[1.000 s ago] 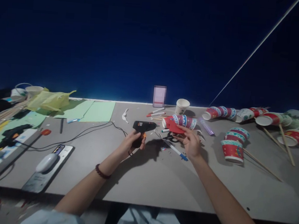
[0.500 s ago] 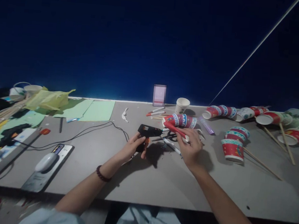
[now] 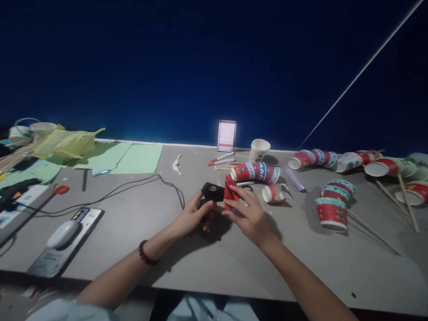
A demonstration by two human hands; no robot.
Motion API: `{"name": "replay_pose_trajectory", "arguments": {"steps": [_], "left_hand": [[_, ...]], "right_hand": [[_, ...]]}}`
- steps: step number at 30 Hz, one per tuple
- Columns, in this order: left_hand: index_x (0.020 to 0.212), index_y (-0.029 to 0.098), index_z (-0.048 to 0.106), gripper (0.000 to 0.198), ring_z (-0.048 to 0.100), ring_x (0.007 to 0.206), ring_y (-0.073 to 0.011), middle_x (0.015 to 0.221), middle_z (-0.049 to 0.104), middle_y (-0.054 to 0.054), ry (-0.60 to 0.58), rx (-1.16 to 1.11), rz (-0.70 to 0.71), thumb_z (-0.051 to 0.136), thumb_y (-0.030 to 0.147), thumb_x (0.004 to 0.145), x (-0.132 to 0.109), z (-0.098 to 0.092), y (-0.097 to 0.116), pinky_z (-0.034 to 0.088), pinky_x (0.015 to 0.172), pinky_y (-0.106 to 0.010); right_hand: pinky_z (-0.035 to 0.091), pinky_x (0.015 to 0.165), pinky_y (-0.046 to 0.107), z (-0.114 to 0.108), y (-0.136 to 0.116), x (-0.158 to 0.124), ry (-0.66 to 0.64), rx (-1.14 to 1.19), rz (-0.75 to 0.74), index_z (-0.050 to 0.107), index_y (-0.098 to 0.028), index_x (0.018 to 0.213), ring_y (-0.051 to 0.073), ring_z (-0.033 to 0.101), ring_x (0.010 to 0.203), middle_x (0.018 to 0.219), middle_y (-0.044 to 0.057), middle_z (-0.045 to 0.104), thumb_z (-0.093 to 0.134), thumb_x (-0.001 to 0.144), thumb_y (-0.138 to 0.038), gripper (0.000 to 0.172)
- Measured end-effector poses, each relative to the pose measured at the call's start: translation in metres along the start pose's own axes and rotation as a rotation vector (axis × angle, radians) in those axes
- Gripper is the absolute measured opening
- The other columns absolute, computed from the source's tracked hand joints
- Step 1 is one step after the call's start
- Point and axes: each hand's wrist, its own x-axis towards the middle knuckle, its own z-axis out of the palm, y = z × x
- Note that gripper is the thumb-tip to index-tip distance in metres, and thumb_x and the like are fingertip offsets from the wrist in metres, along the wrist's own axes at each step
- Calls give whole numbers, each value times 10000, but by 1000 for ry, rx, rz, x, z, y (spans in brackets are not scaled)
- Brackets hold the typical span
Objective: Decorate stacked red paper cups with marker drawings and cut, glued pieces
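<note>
My left hand point(image 3: 193, 213) is wrapped round a black glue gun point(image 3: 213, 192), whose cord trails off to the left. Its nozzle is hidden behind a small red piece point(image 3: 230, 194), which looks like paper cut from a cup. Fingers of my right hand point(image 3: 248, 214) pinch that red piece close against the front of the gun. Just beyond lies a row of nested patterned paper cups point(image 3: 256, 172). A cut red-and-white cup remnant point(image 3: 275, 193) rests to the right of my right hand. Scissors and a pen are largely covered by the right hand.
Stacked cups on sticks point(image 3: 334, 206) lie at right, with more along the back. A white cup point(image 3: 260, 150) stands behind. Left are a power strip point(image 3: 17, 218), a phone point(image 3: 66, 242), green paper point(image 3: 137, 159) and a yellow bag point(image 3: 69, 143). A purple tube point(image 3: 295, 178) lies right of centre.
My right hand has moved left, bringing the red piece from beside the gun to in front of its nozzle. The piece is now held upright. The cut cup remnant has come into fuller view.
</note>
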Motion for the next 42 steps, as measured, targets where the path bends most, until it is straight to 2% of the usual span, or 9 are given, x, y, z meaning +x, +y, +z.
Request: {"name": "replay_pose_trajectory", "arguments": {"steps": [2,7,13,20,24,28,34,37,42], "left_hand": [[1058,193,454,456,474,323,-84,603,562,62,3,2,1,653,480,765,1,1,-1,421,339,-227],[1000,197,449,383,458,312,-83,539,529,81,-8,55,4,613,476,797,0,2,-1,424,341,-223],[1091,195,438,419,433,309,-69,541,531,84,-30,90,21,597,464,811,-2,3,-2,386,322,-196],[1181,191,428,433,427,321,-62,558,534,72,-30,166,65,571,422,843,-3,-1,-9,337,321,-175],[1119,202,445,356,419,330,-57,563,525,71,-26,229,91,544,424,860,-5,0,-10,324,331,-165],[1059,204,470,290,388,323,-57,514,487,83,-1,239,86,558,389,854,-6,2,-9,295,334,-164],[1027,233,572,282,531,504,-126,617,574,14,21,93,104,663,272,763,-8,2,-4,383,463,-223],[1011,235,586,271,574,612,-169,643,581,-2,14,119,112,666,264,754,-9,1,-4,415,526,-250],[990,200,574,253,584,694,-184,685,586,-11,39,204,125,651,286,764,-10,2,-2,451,590,-265]], "right_hand": [[466,963,447,2,3,-1,-11,-9,40,663,-248,1099,244,554,1139,1244,103,611,580,875,-267,240],[412,1012,448,5,8,-2,-62,-138,59,486,-279,1347,251,522,1170,1266,71,609,596,867,-324,495],[380,1027,459,4,12,0,-126,-161,43,384,-291,1417,245,506,1202,1280,58,605,589,874,-294,580],[450,974,434,6,14,2,-71,27,105,531,-305,1313,226,601,1069,1106,49,694,642,835,-251,493],[497,936,409,8,14,3,-21,146,222,638,-326,1187,220,626,1019,1047,37,717,712,766,-216,441],[518,914,372,9,15,2,-10,279,313,664,-328,1136,200,634,989,1016,25,722,736,731,-181,436],[533,877,338,11,13,4,21,397,397,693,-334,1066,184,640,943,909,4,729,723,725,-156,385],[537,842,319,12,12,4,56,435,413,711,-326,1034,181,636,915,855,3,725,708,724,-133,365],[532,800,304,14,10,2,102,473,447,724,-314,1014,170,630,857,852,6,708,701,716,-128,352]]}}
